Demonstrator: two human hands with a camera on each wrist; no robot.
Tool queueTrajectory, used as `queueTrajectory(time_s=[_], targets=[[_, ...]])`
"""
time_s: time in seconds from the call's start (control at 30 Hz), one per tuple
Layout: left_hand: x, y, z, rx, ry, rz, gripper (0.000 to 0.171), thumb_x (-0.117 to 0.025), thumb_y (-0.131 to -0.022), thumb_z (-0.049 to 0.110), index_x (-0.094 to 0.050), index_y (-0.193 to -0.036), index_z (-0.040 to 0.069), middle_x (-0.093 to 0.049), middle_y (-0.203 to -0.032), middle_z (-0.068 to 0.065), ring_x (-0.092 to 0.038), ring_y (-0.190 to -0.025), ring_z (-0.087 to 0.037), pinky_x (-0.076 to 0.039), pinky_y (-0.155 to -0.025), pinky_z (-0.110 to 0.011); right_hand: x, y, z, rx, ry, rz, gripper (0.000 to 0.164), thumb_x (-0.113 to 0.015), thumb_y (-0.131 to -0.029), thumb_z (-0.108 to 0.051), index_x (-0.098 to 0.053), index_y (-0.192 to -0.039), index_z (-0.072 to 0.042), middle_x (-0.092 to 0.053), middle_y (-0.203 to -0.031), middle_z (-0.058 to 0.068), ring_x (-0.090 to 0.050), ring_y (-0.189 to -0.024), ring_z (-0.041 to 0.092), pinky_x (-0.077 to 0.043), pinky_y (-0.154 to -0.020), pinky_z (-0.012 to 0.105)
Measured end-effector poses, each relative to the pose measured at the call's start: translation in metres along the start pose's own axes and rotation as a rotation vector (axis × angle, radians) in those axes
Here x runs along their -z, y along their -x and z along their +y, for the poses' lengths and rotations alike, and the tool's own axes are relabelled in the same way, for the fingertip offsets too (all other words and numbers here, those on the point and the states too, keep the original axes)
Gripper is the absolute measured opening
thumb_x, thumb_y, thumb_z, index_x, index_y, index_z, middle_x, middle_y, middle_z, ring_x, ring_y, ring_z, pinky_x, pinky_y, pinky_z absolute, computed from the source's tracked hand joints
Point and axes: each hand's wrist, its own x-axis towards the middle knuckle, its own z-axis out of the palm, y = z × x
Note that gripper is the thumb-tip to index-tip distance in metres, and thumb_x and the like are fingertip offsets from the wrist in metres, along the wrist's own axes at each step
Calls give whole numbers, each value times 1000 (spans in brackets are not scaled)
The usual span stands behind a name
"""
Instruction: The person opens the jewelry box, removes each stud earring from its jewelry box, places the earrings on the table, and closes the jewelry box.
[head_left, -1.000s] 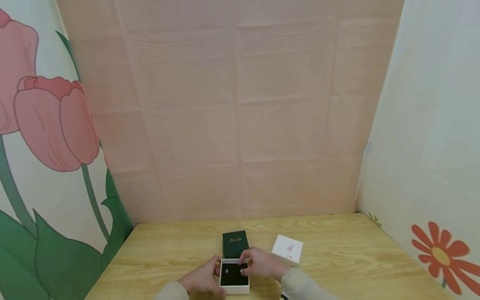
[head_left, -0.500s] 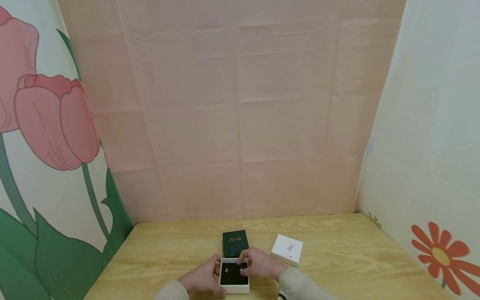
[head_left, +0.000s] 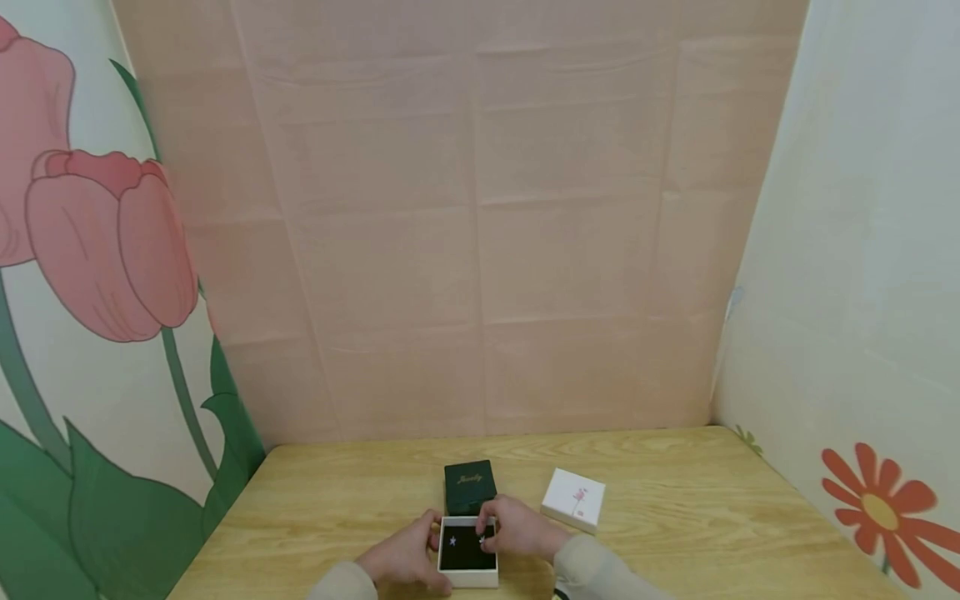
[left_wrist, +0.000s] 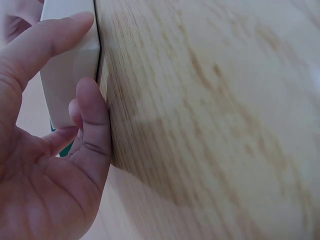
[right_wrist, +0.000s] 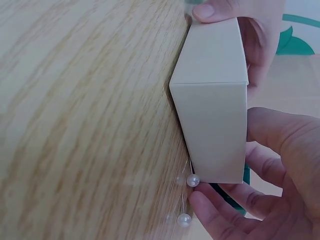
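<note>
A small white jewelry box (head_left: 468,577) with a black pad inside sits on the table, its top uncovered. My left hand (head_left: 401,554) grips its left side, thumb at the near corner and fingers toward the back; the left wrist view has this thumb (left_wrist: 75,32) on the box wall. On the pad, a silvery star-shaped earring (head_left: 453,542) lies at the left. My right hand (head_left: 517,529) reaches over the box's right edge, thumb and index finger pinching a second star earring (head_left: 482,541), mostly covered. In the right wrist view, pearl-ended pins (right_wrist: 193,180) show beside the box, near my fingers.
Directly behind the white box stands a dark green box (head_left: 470,483) with gold lettering. A white lid (head_left: 573,496) with a pink flower print rests to the right, behind my right forearm. The wooden table (head_left: 337,479) meets a pink-beige cloth backdrop (head_left: 472,250).
Both hands hold nearly the same places on and over the box. Only very slight shifts of the right fingers at the star earring show.
</note>
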Motion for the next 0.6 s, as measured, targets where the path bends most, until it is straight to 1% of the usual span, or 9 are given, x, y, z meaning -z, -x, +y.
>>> queueTrajectory(time_s=[0.3,0.6], targets=[[-2,1,1,-17,2,9,71,-83,-64,-1,-42,-121,4,-58,-93,-10,-55,-84,-22,-42,-75,-29,-2,1,0,-11,39,22,14,-78,-72,-10,-65,-75,-15,-51,-80,-6,-45,-67,6,-39,-64,23],[-1,-2,-4,-24,12,4,71,-83,-64,-1,-42,-121,4,-58,-92,-9,-55,-83,-21,-42,-75,-27,-1,2,-1,19,64,37,13,-76,-72,-8,-65,-71,-15,-50,-78,-7,-44,-68,4,-39,-64,22]])
